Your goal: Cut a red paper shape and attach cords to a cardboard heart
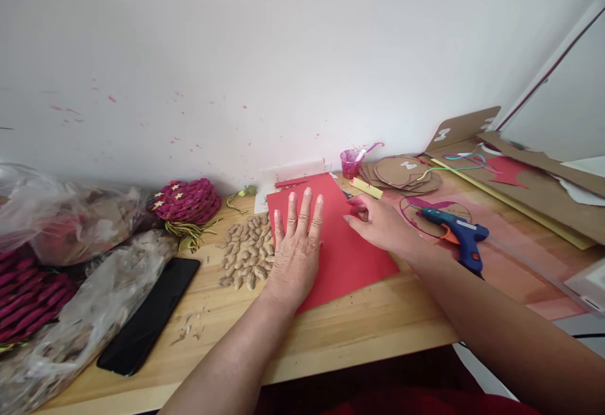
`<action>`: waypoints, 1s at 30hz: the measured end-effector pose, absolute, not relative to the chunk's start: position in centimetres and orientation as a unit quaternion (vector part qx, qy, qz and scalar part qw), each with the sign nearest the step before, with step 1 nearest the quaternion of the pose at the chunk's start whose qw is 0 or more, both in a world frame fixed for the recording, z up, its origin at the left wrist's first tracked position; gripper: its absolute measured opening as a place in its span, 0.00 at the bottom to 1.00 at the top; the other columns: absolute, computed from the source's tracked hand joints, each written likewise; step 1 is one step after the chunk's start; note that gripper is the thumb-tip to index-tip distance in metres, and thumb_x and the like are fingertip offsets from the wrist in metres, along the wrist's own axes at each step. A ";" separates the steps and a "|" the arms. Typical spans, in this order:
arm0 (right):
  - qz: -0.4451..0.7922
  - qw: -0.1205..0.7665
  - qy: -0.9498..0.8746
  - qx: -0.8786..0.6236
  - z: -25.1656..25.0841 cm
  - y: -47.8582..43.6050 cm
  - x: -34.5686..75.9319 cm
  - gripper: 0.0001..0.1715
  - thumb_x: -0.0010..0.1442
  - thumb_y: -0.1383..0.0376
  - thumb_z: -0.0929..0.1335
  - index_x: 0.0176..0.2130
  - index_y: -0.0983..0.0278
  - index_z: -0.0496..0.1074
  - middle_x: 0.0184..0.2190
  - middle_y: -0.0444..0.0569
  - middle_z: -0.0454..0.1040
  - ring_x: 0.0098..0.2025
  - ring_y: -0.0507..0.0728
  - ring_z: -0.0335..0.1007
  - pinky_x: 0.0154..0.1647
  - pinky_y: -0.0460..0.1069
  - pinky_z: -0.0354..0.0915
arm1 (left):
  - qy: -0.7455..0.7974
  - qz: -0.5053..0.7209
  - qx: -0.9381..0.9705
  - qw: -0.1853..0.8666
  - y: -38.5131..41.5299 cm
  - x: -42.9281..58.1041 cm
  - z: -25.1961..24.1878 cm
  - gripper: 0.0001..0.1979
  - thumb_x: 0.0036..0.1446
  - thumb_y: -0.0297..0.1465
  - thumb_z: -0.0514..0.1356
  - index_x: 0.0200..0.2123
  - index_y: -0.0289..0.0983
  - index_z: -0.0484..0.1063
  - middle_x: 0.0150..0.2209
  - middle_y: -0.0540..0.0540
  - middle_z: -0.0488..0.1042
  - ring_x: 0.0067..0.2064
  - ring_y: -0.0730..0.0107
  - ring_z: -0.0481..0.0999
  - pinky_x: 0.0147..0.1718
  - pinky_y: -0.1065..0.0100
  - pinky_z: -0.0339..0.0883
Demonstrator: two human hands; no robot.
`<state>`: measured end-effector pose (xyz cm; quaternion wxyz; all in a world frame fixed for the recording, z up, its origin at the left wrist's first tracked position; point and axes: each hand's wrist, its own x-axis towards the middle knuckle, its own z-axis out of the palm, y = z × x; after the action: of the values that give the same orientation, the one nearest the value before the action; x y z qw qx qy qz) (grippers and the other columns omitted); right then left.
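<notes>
A red sheet of paper [350,251] lies on the wooden table [340,327]. My left hand [297,245] rests flat on the sheet's left part, fingers stretched out and apart. My right hand [378,221] sits at the sheet's right edge with its fingers curled together; what they pinch, if anything, is hidden. A small yellow strip [365,187] lies just beyond that hand.
A pile of peanuts [246,251] lies left of the sheet, a black phone [151,314] further left, plastic bags [70,213] and woven magenta pieces [186,199] at far left. A blue glue gun [460,235], cardboard circles [401,172], a pink cup [350,162] and cardboard sheets [534,182] stand right.
</notes>
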<state>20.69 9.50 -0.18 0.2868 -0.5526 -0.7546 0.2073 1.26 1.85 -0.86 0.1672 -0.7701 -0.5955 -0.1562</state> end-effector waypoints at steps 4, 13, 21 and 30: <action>0.168 0.266 -0.750 -0.581 -0.1 9.6 21.0 0.21 0.60 0.58 0.71 0.51 0.64 0.74 0.45 0.54 0.81 0.44 0.62 0.78 0.43 0.53 0.69 | -0.628 -0.108 -0.760 0.125 1.8 1.4 -1.0 0.43 0.63 0.29 0.57 0.75 0.40 0.37 0.76 0.41 0.37 0.76 0.49 0.35 0.70 0.38 0.38; 0.161 0.200 -0.739 -0.623 0.7 10.0 21.5 0.18 0.64 0.53 0.66 0.43 0.63 0.78 0.40 0.54 0.82 0.43 0.63 0.77 0.39 0.53 0.65 | -0.674 -0.045 -0.738 0.004 1.9 1.9 -1.4 0.32 0.70 0.30 0.48 0.74 0.43 0.43 0.75 0.41 0.42 0.75 0.47 0.45 0.66 0.37 0.51; 0.525 0.344 -0.579 -0.521 0.7 10.4 21.6 0.15 0.58 0.54 0.71 0.39 0.63 0.77 0.33 0.49 0.80 0.30 0.55 0.73 0.30 0.49 0.65 | -0.655 -0.067 -0.753 -0.003 2.0 1.5 -1.8 0.29 0.70 0.29 0.46 0.73 0.40 0.49 0.74 0.36 0.47 0.74 0.48 0.49 0.66 0.40 0.51; 0.387 0.384 -0.635 -0.547 0.6 10.6 21.8 0.14 0.55 0.55 0.72 0.30 0.63 0.74 0.26 0.45 0.75 0.28 0.54 0.68 0.27 0.47 0.59 | -0.570 -0.203 -0.795 0.036 2.3 0.7 -1.4 0.29 0.66 0.32 0.55 0.69 0.35 0.58 0.67 0.32 0.64 0.65 0.47 0.68 0.64 0.42 0.58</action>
<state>21.77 10.56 0.60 0.3845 -0.5473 -0.6347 0.3869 0.70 2.32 -1.36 0.0358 -0.7952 -0.5701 -0.2032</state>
